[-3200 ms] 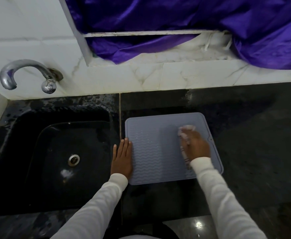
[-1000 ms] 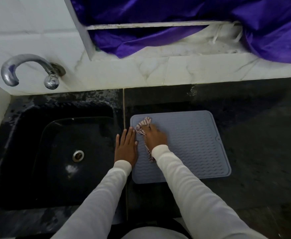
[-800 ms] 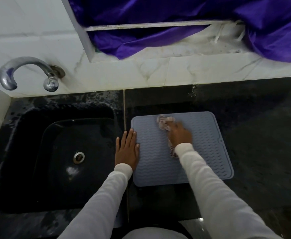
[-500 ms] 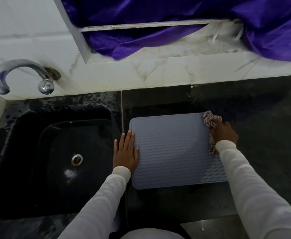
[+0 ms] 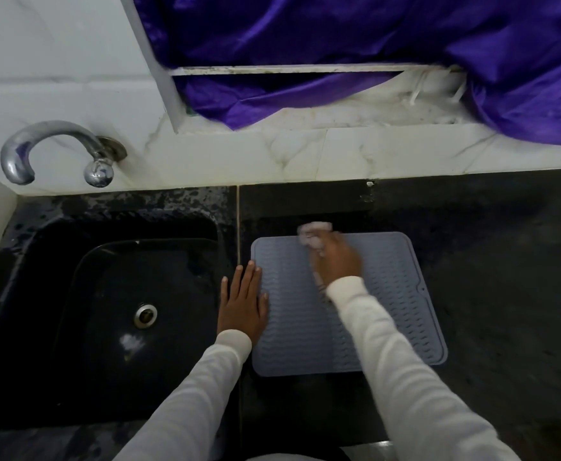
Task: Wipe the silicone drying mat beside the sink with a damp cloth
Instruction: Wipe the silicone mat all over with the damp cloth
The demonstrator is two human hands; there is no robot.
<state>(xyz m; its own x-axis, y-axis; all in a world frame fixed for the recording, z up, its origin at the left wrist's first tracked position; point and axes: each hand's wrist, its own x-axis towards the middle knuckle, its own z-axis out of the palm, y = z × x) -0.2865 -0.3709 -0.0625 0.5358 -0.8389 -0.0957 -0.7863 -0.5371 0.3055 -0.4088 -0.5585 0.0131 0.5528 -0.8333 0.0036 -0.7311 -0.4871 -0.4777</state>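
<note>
The grey rectangular silicone drying mat (image 5: 382,304), ribbed with wavy lines, lies flat on the dark speckled stone desk (image 5: 505,277), just to the right of the left hand (image 5: 243,302). That hand lies palm down with fingers straight and together, its thumb side resting on the mat's left edge and the rest of it on the desk strip beside the black sink basin (image 5: 112,311), which sits directly to its left. The right hand (image 5: 337,261) is ahead of and to the right of the left one, over the far middle of the mat, with fingers curled around a crumpled pale pinkish cloth (image 5: 312,235). The cloth bulges out beyond the fingertips, reaching the mat's far edge; a strip of it trails back under the wrist. This hand and the cloth are motion-blurred. Both arms wear white long sleeves (image 5: 422,394). Far ahead and left of the left hand, a curved chrome tap (image 5: 56,144) juts from the white marble wall, and purple satin fabric (image 5: 372,44) drapes beyond the right hand.
</note>
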